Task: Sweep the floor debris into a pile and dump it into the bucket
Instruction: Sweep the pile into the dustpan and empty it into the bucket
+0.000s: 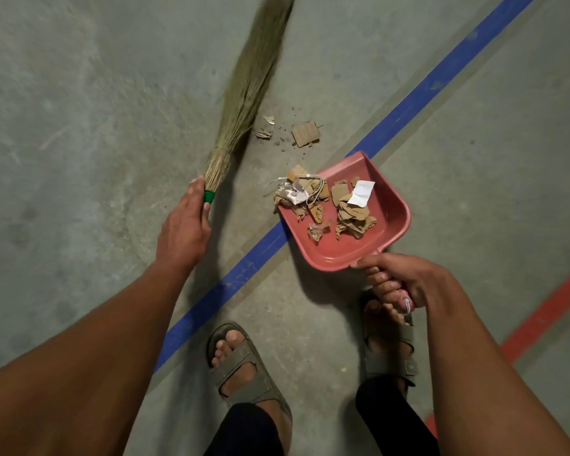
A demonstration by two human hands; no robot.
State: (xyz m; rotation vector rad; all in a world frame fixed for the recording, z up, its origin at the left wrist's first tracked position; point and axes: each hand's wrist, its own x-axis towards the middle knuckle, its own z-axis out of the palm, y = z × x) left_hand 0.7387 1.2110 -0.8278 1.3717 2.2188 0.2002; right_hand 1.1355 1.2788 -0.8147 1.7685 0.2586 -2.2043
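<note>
My left hand [186, 222] is wrapped around the broom [244, 93] at its green binding, and the long grass head lies stretched away from me across the concrete floor [79, 110]. My right hand [405, 281] grips the handle of the red dustpan [336, 248], whose open edge sits on the floor across the blue line [425, 90].

Most of the debris [349, 212], torn cardboard, a white paper scrap and some wire, is already in the pan, with a clump straddling its lip. A few loose scraps [305, 133] and some grit lie just beyond, between the broom head and the pan. I can't see the bucket anywhere.

To finish this step well, I judge I should keep the pan's lip pressed flat against the floor so nothing slides under it, bring the broom round behind the loose scraps, and use short, light strokes toward the pan. Hard flicks would likely scatter the paper. Once it's all in, I'd tip the pan back before lifting, so the clump at the lip doesn't spill.
</note>
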